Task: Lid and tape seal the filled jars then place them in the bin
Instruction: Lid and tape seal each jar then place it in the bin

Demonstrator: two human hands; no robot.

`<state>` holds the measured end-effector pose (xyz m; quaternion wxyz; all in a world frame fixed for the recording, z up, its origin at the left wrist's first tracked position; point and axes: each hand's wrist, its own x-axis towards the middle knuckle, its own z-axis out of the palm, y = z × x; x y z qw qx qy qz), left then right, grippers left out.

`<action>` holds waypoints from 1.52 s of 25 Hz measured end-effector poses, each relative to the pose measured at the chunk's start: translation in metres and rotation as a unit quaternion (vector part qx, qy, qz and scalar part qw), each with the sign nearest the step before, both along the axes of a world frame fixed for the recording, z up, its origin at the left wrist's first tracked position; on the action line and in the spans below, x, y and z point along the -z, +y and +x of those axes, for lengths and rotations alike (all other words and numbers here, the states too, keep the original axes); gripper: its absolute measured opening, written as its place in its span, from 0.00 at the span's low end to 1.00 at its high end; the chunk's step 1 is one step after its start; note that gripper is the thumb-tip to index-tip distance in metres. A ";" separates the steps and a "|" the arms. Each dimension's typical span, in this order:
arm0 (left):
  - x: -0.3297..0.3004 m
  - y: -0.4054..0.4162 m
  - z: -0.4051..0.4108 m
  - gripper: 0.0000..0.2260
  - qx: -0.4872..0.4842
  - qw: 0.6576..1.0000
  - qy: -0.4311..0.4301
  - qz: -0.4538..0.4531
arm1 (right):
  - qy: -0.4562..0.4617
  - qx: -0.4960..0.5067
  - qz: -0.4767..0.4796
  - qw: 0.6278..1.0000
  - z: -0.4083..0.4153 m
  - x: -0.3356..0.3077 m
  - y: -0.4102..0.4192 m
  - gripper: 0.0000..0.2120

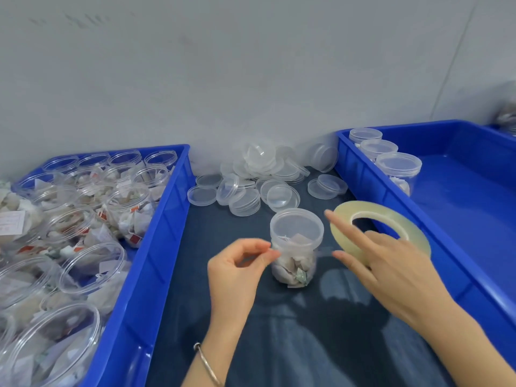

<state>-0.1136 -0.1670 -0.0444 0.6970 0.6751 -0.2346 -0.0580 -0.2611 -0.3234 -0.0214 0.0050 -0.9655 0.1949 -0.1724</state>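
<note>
Nearest the camera, the left hand (237, 270), a thin bangle (208, 365) on its wrist, reaches in from below with its grip narrow: thumb and forefinger pinch the free end of a clear tape strip (321, 251) just at the left side of the jar (296, 248). That jar stands upright on the dark worktop (195, 275) between the two hands, its clear lid already on and pale packets showing through its wall. The strip runs across the front of the jar, just under the lid, to the right hand (391, 270), whose grip holds the tape roll (381, 229); the roll is tilted, its far edge over the rim of the right blue bin (391, 196), with the forefinger stretched along the roll's near rim and the other fingers under and behind it. So the jar sits just ahead of both grips, touched by the tape and close to the left fingertips. To the left, a second blue bin (156, 247) is crowded with open filled jars (83, 219), some upright, some tipped. Farther back on the worktop lies a loose heap of clear lids (251, 180) against the grey wall (251, 65). Farthest right, three lidded jars (398, 170) stand in a row in the far left corner of the right bin.
</note>
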 end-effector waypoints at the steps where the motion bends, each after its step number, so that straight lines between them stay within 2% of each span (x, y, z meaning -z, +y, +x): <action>1: 0.012 -0.002 0.001 0.10 -0.014 0.999 0.030 0.007 | 0.018 0.009 -0.021 1.000 0.001 0.008 -0.001 0.27; 6: 0.033 -0.008 0.003 0.11 -0.039 0.997 0.061 -0.026 | 0.040 0.040 -0.050 0.997 0.009 0.014 -0.004 0.24; 11: 0.032 -0.012 0.007 0.12 -0.036 0.997 0.055 -0.048 | -0.002 0.027 -0.095 0.995 0.012 0.014 -0.009 0.24; 22: 0.036 -0.017 0.011 0.13 -0.026 0.997 0.055 -0.056 | 0.036 0.022 -0.063 0.997 0.011 0.007 -0.006 0.25; 31: 0.039 -0.021 0.015 0.13 -0.024 0.996 0.048 -0.069 | 0.011 0.036 -0.038 0.999 0.012 0.010 -0.009 0.22; 38: 0.045 -0.019 0.017 0.12 -0.022 0.995 0.045 -0.083 | 0.031 0.035 -0.017 0.999 0.014 0.005 -0.009 0.28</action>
